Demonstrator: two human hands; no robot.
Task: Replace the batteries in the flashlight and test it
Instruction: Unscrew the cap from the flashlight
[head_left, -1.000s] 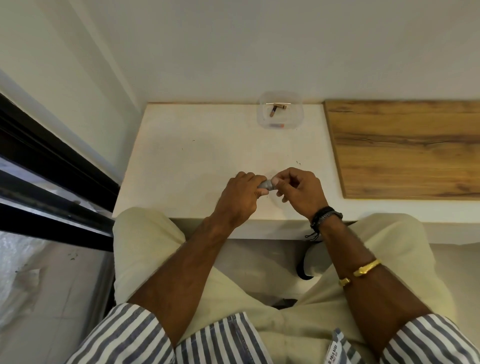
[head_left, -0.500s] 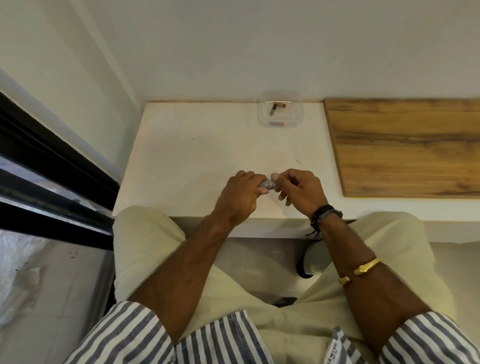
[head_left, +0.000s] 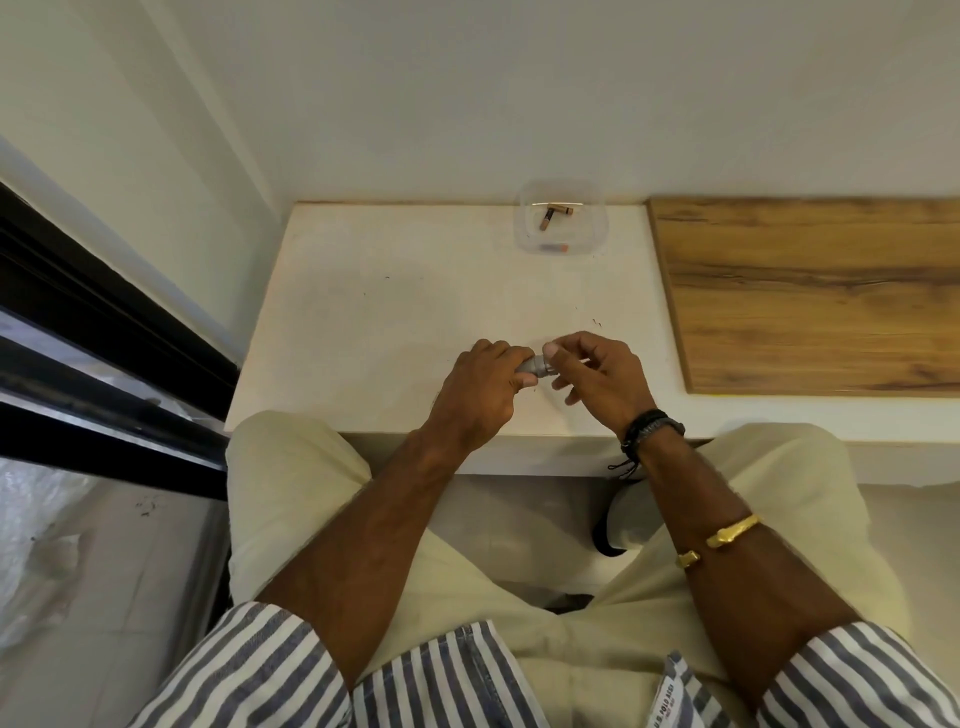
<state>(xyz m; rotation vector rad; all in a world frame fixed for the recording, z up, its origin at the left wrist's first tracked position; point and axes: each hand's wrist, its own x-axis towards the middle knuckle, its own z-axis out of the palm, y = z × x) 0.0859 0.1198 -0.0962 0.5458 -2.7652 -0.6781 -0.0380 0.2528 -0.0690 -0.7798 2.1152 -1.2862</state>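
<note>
The fingers (head_left: 511, 358) of the left hand (head_left: 480, 395) are clenched around the grey body of a small flashlight (head_left: 532, 367), so that only one short end of it shows, poking out toward the right hand (head_left: 597, 379). That hand's thumb and forefinger pinch at the exposed end, while its other fingers hang loose and spread below; whether they grip an end cap or a battery is too small to tell. The flashlight sits between the two hands, just above the near edge of the white tabletop (head_left: 389, 312), not resting on it. Well beyond the fingers, at the far edge against the wall, stands a clear plastic container (head_left: 524, 228) with loose batteries (head_left: 553, 214) lying in it, two near its far side and one near its front wall. To the right of the right hand, apart from it, lies a wooden board (head_left: 810, 296). Judging from this, the task is somewhere in its middle: the work is at the flashlight's end, either opening or closing it, and I cannot say which. No beam is visible, so the test seems still ahead. Whether the batteries in the container are the spent ones or the fresh ones cannot be read.
</note>
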